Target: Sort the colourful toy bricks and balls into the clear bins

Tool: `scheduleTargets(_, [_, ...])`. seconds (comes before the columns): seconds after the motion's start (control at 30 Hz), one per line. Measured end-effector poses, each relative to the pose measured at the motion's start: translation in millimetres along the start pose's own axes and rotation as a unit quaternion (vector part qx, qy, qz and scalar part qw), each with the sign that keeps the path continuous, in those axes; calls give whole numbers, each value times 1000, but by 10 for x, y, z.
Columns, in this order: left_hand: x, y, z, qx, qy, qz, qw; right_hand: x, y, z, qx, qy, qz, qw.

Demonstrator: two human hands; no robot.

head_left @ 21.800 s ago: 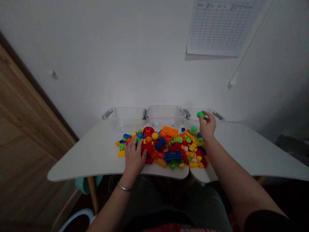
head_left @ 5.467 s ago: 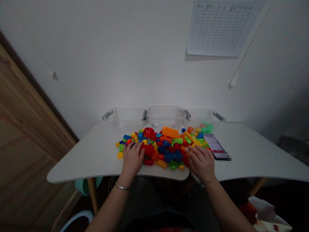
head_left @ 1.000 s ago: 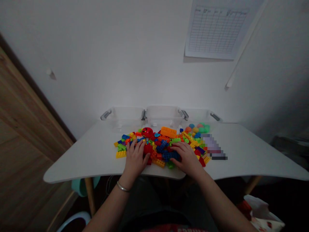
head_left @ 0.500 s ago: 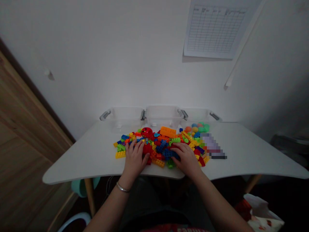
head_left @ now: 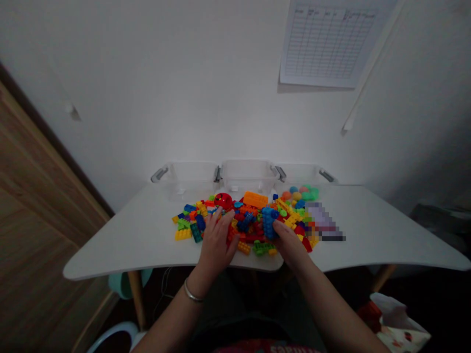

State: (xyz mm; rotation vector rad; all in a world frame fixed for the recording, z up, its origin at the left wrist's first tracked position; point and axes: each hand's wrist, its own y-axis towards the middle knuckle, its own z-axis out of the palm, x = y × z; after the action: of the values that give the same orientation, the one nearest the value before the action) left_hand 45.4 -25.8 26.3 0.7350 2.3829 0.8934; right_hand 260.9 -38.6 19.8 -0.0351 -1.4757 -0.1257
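Head view: both hands over the table (head_left: pixel 121 250).
Right hand (head_left: pixel 290 247): closed on blue brick (head_left: pixel 270 223), which stands upright, ahead of the hand.
Left hand (head_left: pixel 217 245): open, resting on colored bricks (head_left: pixel 245 226).

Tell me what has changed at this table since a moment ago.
The right hand has taken hold of a blue toy brick and raised it on end in the pile. The left hand has slid rightward toward the pile's middle, uncovering a dark green brick. The red toy figure, clear plastic bins and coloured balls stayed put.
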Motion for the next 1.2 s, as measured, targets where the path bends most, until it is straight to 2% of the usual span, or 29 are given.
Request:
scheduleTargets(0.07, [-121,89,-38,17,-63,-7,998,55,-19,28,30,-21,35,999])
scheduleTargets(0.13, [-203,171,-82,43,-123,-20,991,94,-23,46,48,-79,17,996])
scheduleTargets(0.23, [-259,251,-147,96,-198,-28,975,110,-14,61,54,-198,-100,974])
scheduleTargets(0.33, [-258,269,-183,137,-253,-32,957,90,-27,70,31,-294,-227,928])
scheduleTargets(0.47, [-237,246,-179,123,-265,-63,954,53,-84,93,-12,-360,-317,878])
scheduleTargets(0.7, [-263,223,-151,131,-252,-46,958,-16,-148,146,-34,-385,-357,851])
scheduleTargets(0.8, [-187,231,-116,107,-252,-66,960,-70,-157,115,-51,-402,-377,833])
scheduleTargets(0.93, [27,258,-75,32,-263,-139,954,-160,-172,58,-55,-475,-444,758])
scheduleTargets(1.03, [185,275,-65,-27,-294,-212,932,-227,-183,39,-60,-511,-476,713])
scheduleTargets(1.13, [320,316,-70,-66,-330,-268,903,-287,-185,30,-64,-523,-480,701])
scheduleTargets(1.2, [423,382,-87,-117,-313,-275,902,-315,-178,24,-60,-525,-476,702])
